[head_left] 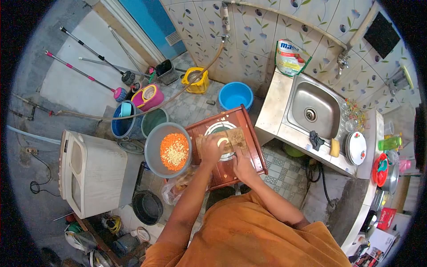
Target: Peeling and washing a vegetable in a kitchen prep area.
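Observation:
My left hand [211,149] steadies a pale, peeled vegetable piece [222,142], possibly potato, on a worn wooden cutting board [243,136]. In my right hand [245,169] is a knife [229,141], its blade upright right beside that piece. The board rests across a white plate [218,126] with a dark ring, largely covered. Both lie on a reddish-brown wooden table [241,116], where small pale scraps are scattered. Left of the board, a grey plastic basin [151,157] holds diced orange vegetable [170,142], likely carrot, with pale diced pieces [174,155] heaped on top.
A clear plastic bag [171,193] lies by the table's near left corner. Beyond the table stands a blue basin [236,95]. To the right is a steel sink [313,100] with stacked plates [356,148]. A white washing machine [95,173] stands left; a hose [186,87] crosses behind.

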Demonstrator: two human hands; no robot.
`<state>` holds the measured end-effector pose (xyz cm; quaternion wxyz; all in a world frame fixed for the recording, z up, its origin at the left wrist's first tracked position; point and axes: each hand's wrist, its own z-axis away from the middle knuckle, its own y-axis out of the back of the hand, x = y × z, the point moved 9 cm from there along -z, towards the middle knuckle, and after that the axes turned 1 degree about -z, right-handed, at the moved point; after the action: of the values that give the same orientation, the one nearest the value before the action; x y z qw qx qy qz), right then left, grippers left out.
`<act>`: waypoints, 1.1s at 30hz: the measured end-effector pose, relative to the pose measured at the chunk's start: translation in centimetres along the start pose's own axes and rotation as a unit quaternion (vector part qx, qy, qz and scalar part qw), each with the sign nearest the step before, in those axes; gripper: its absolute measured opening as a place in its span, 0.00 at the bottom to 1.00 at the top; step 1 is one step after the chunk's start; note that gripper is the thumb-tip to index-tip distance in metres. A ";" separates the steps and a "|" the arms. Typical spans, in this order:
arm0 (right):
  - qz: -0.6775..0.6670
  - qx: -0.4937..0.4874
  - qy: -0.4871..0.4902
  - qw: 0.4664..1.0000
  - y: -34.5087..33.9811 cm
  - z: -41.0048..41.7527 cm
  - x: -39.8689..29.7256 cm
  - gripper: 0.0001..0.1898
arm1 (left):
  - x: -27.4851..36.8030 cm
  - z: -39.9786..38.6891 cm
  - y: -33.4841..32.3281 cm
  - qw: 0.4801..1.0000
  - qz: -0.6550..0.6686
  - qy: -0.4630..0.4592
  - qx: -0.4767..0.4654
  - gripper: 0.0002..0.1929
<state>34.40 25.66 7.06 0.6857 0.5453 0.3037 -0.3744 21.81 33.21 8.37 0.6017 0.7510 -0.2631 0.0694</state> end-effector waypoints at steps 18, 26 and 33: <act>-0.449 -0.136 -0.235 0.851 -2.4 -0.1 4.8 0.16 | -1.3 0.3 -1.2 0.999 0.007 0.035 -0.029 0.13; -0.015 0.119 0.076 0.990 1.8 -0.6 -0.3 0.09 | -0.9 0.2 -0.7 0.999 0.005 0.036 -0.026 0.13; 0.045 0.062 0.031 0.997 0.6 -0.7 -0.2 0.10 | -0.8 0.1 -0.6 0.999 0.006 0.028 -0.018 0.12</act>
<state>34.74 26.50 7.39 0.6570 0.6112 0.2765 -0.3439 21.38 33.43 7.46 0.6218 0.7362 -0.2519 0.0886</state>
